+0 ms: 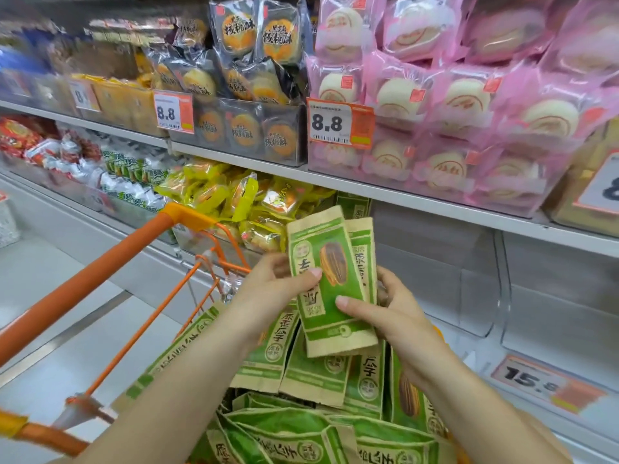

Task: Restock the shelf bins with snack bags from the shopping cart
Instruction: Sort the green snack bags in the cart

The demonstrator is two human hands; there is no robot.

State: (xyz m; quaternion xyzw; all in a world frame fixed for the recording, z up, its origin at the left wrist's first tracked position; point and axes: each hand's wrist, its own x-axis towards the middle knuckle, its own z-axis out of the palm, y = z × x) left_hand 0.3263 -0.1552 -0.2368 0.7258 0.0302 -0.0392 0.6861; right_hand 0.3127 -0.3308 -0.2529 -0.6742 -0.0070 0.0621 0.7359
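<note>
A small stack of green and tan snack bags (pixel 330 276) is held upright above the orange shopping cart (pixel 100 266). My left hand (pixel 278 283) grips the stack's left edge, thumb across the front bag. My right hand (pixel 385 313) grips its right side, thumb low on the front. Several more of the same green bags (pixel 301 370) lie piled in the cart below. Behind the stack, clear shelf bins (pixel 475 272) stand on the lower shelf at the right; a few green bags (pixel 353 204) show at the left end of that row.
The upper shelf carries pink bun packs (pixel 452 105) and dark pastry packs (pixel 244 78) with 8.8 price tags. Yellow snack packs (pixel 241 202) fill a bin left of the green bags. A 15.8 tag (pixel 546 383) hangs on the lower shelf edge. Floor lies to the left.
</note>
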